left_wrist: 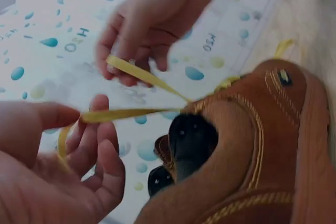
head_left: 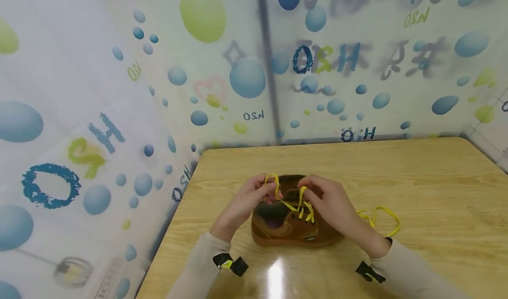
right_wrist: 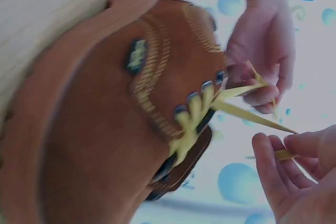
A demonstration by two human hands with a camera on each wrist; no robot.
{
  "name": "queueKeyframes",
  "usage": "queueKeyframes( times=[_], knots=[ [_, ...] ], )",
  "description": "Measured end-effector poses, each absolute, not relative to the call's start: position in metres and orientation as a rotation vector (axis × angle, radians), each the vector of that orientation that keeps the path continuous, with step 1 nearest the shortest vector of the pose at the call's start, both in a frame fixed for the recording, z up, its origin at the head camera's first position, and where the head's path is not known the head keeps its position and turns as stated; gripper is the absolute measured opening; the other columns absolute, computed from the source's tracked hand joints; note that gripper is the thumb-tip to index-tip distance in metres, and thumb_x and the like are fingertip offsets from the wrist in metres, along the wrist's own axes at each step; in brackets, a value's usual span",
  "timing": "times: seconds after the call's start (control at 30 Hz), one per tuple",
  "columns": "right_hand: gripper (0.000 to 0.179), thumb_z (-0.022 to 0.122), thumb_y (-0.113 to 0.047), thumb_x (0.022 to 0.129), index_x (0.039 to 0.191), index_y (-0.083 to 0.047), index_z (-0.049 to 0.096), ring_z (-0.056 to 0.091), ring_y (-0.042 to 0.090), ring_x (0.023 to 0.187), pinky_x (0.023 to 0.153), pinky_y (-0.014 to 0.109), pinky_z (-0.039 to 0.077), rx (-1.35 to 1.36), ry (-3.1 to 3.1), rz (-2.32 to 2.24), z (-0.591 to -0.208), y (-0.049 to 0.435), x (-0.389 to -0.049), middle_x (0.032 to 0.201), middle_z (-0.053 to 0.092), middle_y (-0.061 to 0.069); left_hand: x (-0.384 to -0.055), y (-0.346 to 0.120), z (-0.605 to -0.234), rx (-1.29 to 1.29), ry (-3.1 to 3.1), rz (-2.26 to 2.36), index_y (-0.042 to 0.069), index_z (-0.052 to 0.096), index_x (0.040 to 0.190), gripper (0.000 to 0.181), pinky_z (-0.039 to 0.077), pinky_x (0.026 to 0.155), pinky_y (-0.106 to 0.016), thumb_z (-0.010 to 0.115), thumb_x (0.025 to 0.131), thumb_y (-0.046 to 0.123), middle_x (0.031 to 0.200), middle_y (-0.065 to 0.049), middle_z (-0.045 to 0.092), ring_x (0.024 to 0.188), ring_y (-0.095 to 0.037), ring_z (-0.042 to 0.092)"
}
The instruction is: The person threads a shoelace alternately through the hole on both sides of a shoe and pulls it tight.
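A brown shoe (head_left: pixel 274 230) with yellow stitching lies on the table, its toe toward the right in the head view. Yellow laces (right_wrist: pixel 195 109) run through its eyelets. Above the collar, my left hand (head_left: pixel 254 194) pinches one lace end between thumb and finger, and the lace loops over the fingers. My right hand (head_left: pixel 333 204) pinches the other lace end over the front of the opening. Both lace ends stretch taut from the top eyelets in the left wrist view, where the shoe's dark tongue (left_wrist: pixel 191 140) stands up between the sides.
Behind the shoe a brown, dark-lined edge (head_left: pixel 291 180) shows; whether it belongs to another shoe I cannot tell. A loose yellow lace (head_left: pixel 397 222) curls on the wooden table (head_left: pixel 436 180) to the right. Patterned curtain walls (head_left: pixel 222 91) close off the back and left.
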State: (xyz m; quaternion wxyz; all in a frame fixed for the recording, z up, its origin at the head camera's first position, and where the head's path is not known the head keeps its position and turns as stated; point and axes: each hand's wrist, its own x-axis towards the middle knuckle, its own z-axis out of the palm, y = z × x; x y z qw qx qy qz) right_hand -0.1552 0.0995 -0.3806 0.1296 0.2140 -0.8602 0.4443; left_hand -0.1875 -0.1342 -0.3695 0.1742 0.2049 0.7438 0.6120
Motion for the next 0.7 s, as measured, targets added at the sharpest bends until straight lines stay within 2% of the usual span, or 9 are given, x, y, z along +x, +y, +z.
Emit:
queueKeyframes(
  times=[0.07, 0.13, 0.27, 0.33, 0.5, 0.6, 0.7],
  knots=[
    [0.017, 0.063, -0.005, 0.095, 0.108, -0.014, 0.070, 0.060, 0.004, 0.070, 0.062, 0.023, 0.051, 0.643, -2.455, 1.368, -0.377, 0.091, -0.156, 0.095, 0.072, 0.003, -0.185, -0.137, -0.368, 0.650, 2.162, 1.607, 0.003, 0.061, 0.102, 0.026, 0.049, 0.071, -0.029, 0.052, 0.104, 0.027, 0.081, 0.003, 0.069, 0.075, -0.021, 0.058],
    [0.017, 0.063, -0.005, 0.095, 0.109, -0.014, 0.069, 0.064, 0.006, 0.076, 0.066, 0.024, 0.053, 0.674, -2.449, 1.436, -0.372, 0.083, -0.159, 0.100, 0.073, 0.003, -0.181, -0.140, -0.366, 0.742, 2.193, 1.496, 0.001, 0.061, 0.100, 0.026, 0.052, 0.068, -0.032, 0.054, 0.103, 0.025, 0.079, -0.002, 0.068, 0.073, -0.026, 0.060],
    [0.014, 0.063, -0.004, 0.094, 0.104, -0.013, 0.067, 0.063, 0.009, 0.072, 0.064, 0.025, 0.052, 0.674, -2.436, 1.540, -0.368, 0.075, -0.163, 0.092, 0.072, 0.003, -0.178, -0.142, -0.363, 0.768, 2.242, 1.505, -0.002, 0.062, 0.099, 0.023, 0.058, 0.069, -0.034, 0.055, 0.102, 0.021, 0.084, -0.013, 0.068, 0.074, -0.031, 0.065],
    [0.013, 0.065, -0.003, 0.092, 0.100, -0.013, 0.067, 0.061, 0.007, 0.068, 0.061, 0.025, 0.051, 0.695, -2.401, 1.508, -0.367, 0.075, -0.163, 0.087, 0.071, 0.002, -0.181, -0.140, -0.364, 0.704, 2.254, 1.605, -0.003, 0.060, 0.101, 0.024, 0.059, 0.073, -0.035, 0.054, 0.103, 0.020, 0.087, -0.018, 0.068, 0.076, -0.025, 0.067],
    [0.012, 0.072, -0.003, 0.088, 0.094, -0.014, 0.070, 0.059, 0.002, 0.066, 0.059, 0.023, 0.051, 0.836, -2.353, 1.369, -0.365, 0.079, -0.157, 0.084, 0.070, -0.002, -0.197, -0.127, -0.363, 0.604, 2.216, 1.740, -0.003, 0.058, 0.105, 0.024, 0.060, 0.081, -0.040, 0.050, 0.104, 0.020, 0.096, -0.017, 0.070, 0.081, -0.011, 0.070],
    [0.010, 0.072, -0.006, 0.088, 0.093, -0.015, 0.072, 0.060, 0.003, 0.072, 0.064, 0.022, 0.052, 0.994, -2.421, 1.285, -0.366, 0.068, -0.156, 0.088, 0.071, -0.002, -0.209, -0.118, -0.355, 0.653, 2.203, 1.672, -0.001, 0.059, 0.105, 0.023, 0.060, 0.077, -0.037, 0.049, 0.105, 0.020, 0.099, -0.017, 0.071, 0.082, -0.011, 0.071],
    [0.008, 0.070, -0.009, 0.091, 0.093, -0.016, 0.072, 0.060, 0.003, 0.076, 0.069, 0.018, 0.050, 1.191, -2.519, 1.018, -0.374, 0.047, -0.158, 0.089, 0.072, -0.006, -0.220, -0.109, -0.344, 0.747, 2.173, 1.575, -0.002, 0.059, 0.105, 0.022, 0.060, 0.075, -0.035, 0.048, 0.105, 0.018, 0.101, -0.025, 0.070, 0.081, -0.013, 0.072]
  ],
)
